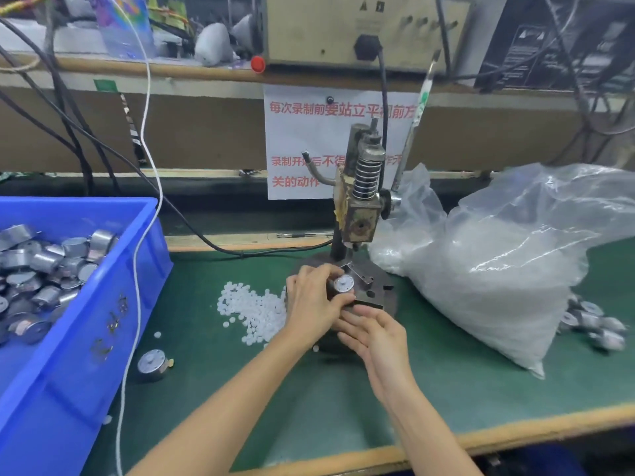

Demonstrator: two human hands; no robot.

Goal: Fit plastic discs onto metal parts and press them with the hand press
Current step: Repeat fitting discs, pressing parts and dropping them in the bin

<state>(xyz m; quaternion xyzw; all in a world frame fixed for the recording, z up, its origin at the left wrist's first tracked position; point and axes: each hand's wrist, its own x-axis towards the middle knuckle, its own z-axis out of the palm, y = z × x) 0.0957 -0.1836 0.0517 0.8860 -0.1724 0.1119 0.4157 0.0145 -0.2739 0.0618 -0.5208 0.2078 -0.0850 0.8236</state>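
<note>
My left hand (311, 297) grips a round metal part (343, 283) with a white disc on its face, just in front of the hand press (362, 201) and over its dark base (374, 290). My right hand (372, 329) sits just below it, fingers loosely bent, fingertips near the part; I cannot tell whether it holds anything. A heap of small white plastic discs (252, 309) lies on the green mat left of my left hand. The press lever (412, 128) stands raised to the upper right.
A blue bin (103, 304) of metal parts stands at the left. One loose metal part (153, 365) lies beside it. A big clear bag (488, 269) of white discs fills the right, with several metal parts (594, 324) behind it. A white cable (137, 269) hangs at the left.
</note>
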